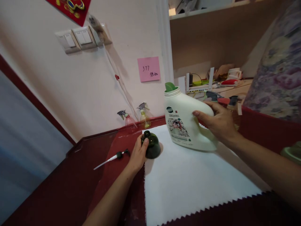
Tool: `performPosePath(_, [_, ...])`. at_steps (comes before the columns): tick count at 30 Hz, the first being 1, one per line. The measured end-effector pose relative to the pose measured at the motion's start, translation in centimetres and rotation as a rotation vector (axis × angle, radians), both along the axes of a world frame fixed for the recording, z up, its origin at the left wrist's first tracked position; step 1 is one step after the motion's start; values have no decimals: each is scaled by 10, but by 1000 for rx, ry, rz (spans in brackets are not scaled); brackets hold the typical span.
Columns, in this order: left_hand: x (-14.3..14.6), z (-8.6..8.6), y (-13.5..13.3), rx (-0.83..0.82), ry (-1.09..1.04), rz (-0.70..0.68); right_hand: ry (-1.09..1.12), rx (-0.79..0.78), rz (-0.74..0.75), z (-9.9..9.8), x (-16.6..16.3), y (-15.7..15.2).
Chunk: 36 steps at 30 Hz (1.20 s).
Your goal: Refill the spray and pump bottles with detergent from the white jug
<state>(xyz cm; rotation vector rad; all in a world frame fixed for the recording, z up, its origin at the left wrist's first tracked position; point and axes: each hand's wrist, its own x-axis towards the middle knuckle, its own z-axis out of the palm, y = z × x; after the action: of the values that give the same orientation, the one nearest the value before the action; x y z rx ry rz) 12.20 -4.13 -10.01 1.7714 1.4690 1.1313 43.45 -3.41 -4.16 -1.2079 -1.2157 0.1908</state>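
My left hand (139, 153) is closed round a small dark green bottle (154, 147) with an open neck, standing at the left edge of a white cloth (188, 179). My right hand (221, 122) grips the handle side of a pale green detergent jug (180, 117). The jug's threaded mouth is uncapped, with a green pouring spout (169, 87) rising from it; the jug leans slightly left. To the left of my left hand, a pump dispenser head (119, 155) with a long clear tube lies on the dark red table (80, 175).
Against the wall stand a pink spray bottle (129, 120) and a yellow spray bottle (145, 120). Behind my right hand is an amber spray bottle (233, 108). A white router (198, 89) sits at the shelf. A green object (293, 152) is at the right edge.
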Motion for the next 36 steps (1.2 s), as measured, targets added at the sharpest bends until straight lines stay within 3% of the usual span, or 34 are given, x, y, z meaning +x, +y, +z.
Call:
performPosePath(10, [-1, -4, 1, 17, 5, 2, -247, -39, 43, 36, 4, -26])
performPosePath(21, [1, -4, -2, 21, 13, -5, -760, -44, 141, 48, 1, -36])
performPosePath(26, [1, -4, -3, 26, 15, -8, -1016, 0, 82, 51, -5, -38])
performPosePath(31, [2, -5, -2, 42, 10, -4, -1255, 142, -27, 52, -6, -37])
performPosePath(36, [2, -9, -1, 46, -4, 12, -1385, 241, -95, 51, -7, -35])
